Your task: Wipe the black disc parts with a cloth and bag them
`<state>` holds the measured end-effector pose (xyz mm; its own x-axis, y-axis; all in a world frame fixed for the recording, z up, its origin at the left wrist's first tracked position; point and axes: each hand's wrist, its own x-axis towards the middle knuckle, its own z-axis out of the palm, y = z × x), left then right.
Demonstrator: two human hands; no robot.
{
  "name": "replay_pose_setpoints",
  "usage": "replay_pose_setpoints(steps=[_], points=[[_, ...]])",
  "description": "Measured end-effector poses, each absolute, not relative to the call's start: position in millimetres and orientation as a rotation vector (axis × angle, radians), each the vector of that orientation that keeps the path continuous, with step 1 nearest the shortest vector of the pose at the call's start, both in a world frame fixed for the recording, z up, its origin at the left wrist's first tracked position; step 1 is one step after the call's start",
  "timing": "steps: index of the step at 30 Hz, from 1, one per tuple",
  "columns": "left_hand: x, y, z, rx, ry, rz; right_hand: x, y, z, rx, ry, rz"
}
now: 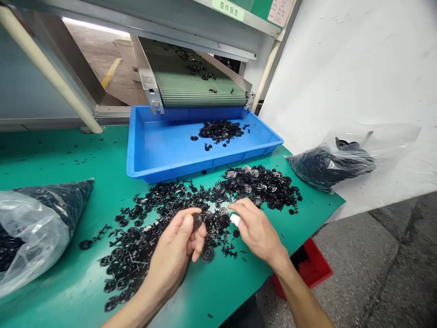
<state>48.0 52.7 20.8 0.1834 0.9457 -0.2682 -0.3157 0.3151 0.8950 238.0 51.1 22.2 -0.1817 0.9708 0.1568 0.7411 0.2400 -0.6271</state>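
My left hand (180, 241) is closed on a round black part (197, 221), pinched between thumb and fingers above the green table (191, 291). My right hand (254, 228), with a white and green wrap (235, 218) on one finger, has its fingers bent close together at the pile's edge; what its fingertips hold, if anything, is hidden. Around both hands lie many small black parts (136, 248), with round black discs (266, 184) heaped towards the back right. A single disc (208, 253) rests just right of my left hand.
Behind the pile, a blue tray (164, 171) with black parts sits under a green conveyor belt (194, 82). Plastic bags of black parts lie at left (44, 228) and right (331, 164). A red bin (316, 269) stands below the table's right edge.
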Motion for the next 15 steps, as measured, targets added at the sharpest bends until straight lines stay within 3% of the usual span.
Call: replay_pose_setpoints(steps=[5, 15], points=[[46, 60, 31, 0.681, 0.861, 1.072, 237, 63, 19, -1.665, -2.122, 0.616], [46, 59, 30, 0.794, 0.866, 0.812, 244, 63, 27, -1.390, -1.713, 0.954]])
